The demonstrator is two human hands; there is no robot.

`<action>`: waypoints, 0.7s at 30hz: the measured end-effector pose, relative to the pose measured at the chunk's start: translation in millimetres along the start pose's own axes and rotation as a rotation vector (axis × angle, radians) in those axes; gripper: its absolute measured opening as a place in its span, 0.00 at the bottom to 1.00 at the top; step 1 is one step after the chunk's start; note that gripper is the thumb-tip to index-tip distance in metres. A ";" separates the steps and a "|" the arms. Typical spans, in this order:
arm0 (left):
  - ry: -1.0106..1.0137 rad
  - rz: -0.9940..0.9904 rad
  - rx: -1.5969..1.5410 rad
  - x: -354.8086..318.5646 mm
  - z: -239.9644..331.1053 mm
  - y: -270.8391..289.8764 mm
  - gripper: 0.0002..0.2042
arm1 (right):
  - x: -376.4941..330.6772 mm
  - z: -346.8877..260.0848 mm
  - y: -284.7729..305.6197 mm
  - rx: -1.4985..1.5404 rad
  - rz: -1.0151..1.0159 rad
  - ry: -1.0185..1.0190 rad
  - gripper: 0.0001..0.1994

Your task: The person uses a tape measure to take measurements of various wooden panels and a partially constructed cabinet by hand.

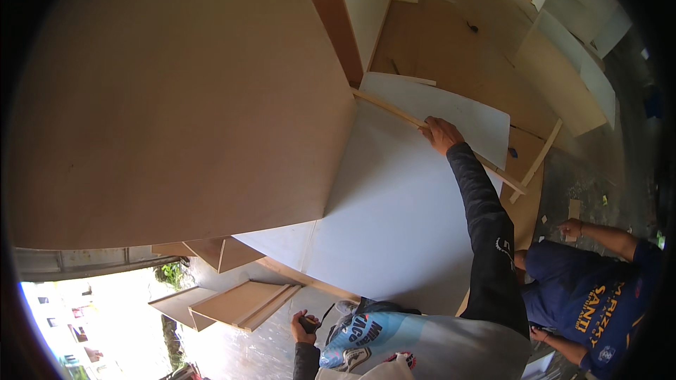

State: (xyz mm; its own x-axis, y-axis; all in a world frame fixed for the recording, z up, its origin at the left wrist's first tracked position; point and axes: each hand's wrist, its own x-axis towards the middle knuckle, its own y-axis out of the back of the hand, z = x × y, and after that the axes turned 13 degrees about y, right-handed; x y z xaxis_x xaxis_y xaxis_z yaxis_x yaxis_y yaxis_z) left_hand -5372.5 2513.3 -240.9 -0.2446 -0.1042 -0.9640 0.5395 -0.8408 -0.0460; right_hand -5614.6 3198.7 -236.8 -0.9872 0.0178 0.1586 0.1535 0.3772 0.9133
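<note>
My right hand (442,135) reaches forward, its fingers wrapped round a long, narrow wooden strip (389,107). The strip lies slantwise across a large white panel (394,218), and its right end passes beyond the panel's edge. Low in the picture, beside my body, my left hand (303,326) is closed on a small dark object (308,324). A thin dark piece sticks out near it; its exact kind is too small to tell. A big brown board (176,105) stands at the left, along the white panel.
Past the white panel is an open-topped cabinet piece (352,14) on a brown sheet (443,35). Another wooden strip (539,158) lies at the right. A co-worker in a navy shirt (598,309) sits low at the right. Wooden box parts (239,302) are at the lower left.
</note>
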 end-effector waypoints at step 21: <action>-0.007 0.109 0.054 25.3 -58.9 55.5 0.17 | 90.4 -15.4 -18.1 -0.223 -0.236 0.360 0.27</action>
State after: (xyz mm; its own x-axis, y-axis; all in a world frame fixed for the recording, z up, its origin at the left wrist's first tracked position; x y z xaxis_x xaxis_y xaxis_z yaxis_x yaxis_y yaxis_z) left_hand -5301.2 2495.4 -283.3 -0.1927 -0.2002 -0.9606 0.5192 -0.8515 0.0733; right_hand -5706.0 3179.2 -233.2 -0.9244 -0.3807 0.0215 -0.0279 0.1238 0.9919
